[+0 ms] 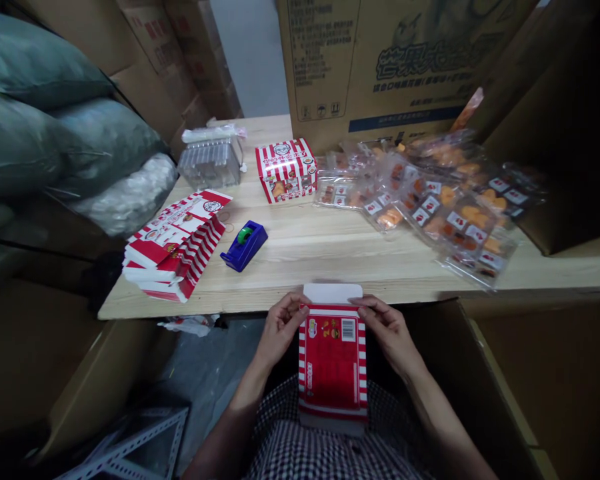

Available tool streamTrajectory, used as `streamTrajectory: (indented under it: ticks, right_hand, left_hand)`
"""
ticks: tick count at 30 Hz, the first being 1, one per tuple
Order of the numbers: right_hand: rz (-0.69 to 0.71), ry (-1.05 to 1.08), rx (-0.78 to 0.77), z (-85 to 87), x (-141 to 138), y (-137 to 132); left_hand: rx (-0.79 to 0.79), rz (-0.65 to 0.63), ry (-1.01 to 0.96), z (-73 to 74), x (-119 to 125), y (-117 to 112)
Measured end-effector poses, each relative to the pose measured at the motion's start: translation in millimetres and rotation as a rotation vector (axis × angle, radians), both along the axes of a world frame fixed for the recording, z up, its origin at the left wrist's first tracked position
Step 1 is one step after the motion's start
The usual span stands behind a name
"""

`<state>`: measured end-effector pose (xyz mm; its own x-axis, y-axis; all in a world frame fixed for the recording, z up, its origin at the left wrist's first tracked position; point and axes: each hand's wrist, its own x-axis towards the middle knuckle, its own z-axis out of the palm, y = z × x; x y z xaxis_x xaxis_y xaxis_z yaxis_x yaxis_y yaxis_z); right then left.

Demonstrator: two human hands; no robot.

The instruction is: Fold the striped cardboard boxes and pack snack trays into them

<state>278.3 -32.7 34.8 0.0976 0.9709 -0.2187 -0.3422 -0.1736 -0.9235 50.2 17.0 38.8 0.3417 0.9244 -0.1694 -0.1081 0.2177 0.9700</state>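
A red and white striped carton (333, 363) is held upright over my lap, just in front of the table edge, its barcode side facing me. My left hand (283, 325) pinches its upper left corner between thumb and fingers. At the upper right corner, my right hand (386, 328) grips it the same way. A white flap (333, 292) stands out at the top of the carton, between the two hands. Whether the carton's far side is folded is hidden from me.
On the table (300, 247) are a stack of flat cartons (175, 240), a blue tape dispenser (245, 245), a folded carton (287, 171), clear plastic trays (211, 162) and several food packets (430, 200). A large cardboard box (325, 73) stands behind. Filled bags (40, 127) are piled at left.
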Motion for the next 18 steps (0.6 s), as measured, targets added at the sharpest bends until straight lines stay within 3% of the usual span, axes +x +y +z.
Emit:
streamTrajectory:
  ticks: [3, 6, 12, 16, 18]
  right_hand:
    - [-0.001, -0.011, -0.019, -3.2, 3, 3]
    - [-0.088, 0.023, -0.064, -11.1, 1, 9]
    - [-0.191, 0.102, -0.057, -29.5, -10, 28]
    - [-0.038, 0.244, -0.088, -31.1, -12, 31]
    - [0.06, 0.204, -0.083, -28.4, -10, 28]
  left_hand:
    - [0.062, -0.025, 0.076, -1.6, -1, 2]
    - [0.029, 0.013, 0.078, -11.3, 5, 8]
    - [-0.147, 0.264, -0.232, -33.1, 31, 16]
    - [-0.283, 0.25, -0.376, -34.4, 39, 14]
    - [-0.362, 0.203, -0.408, -30.6, 37, 14]
